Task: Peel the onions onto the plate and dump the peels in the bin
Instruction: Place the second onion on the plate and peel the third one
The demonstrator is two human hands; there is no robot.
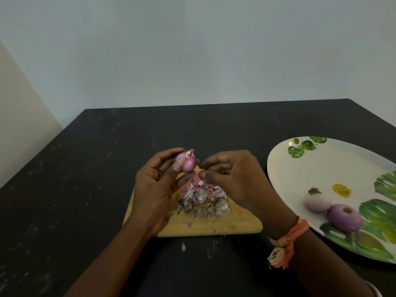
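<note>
Left hand (154, 189) holds a small pink onion (186, 162) mid-frame above the peel pile (203, 200) on the board (235, 226), right hand (233, 181) curled just beside, two peeled onions (345, 218) on the plate (321, 163) at right.

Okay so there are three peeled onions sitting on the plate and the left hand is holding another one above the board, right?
Not quite: the head view shows two peeled onions on the plate, not three. The left hand does hold another onion above the board.

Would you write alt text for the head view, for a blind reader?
The left hand holds a small onion above a board heaped with peels, the right hand close beside it. Two peeled onions lie on a plate at right.
</note>
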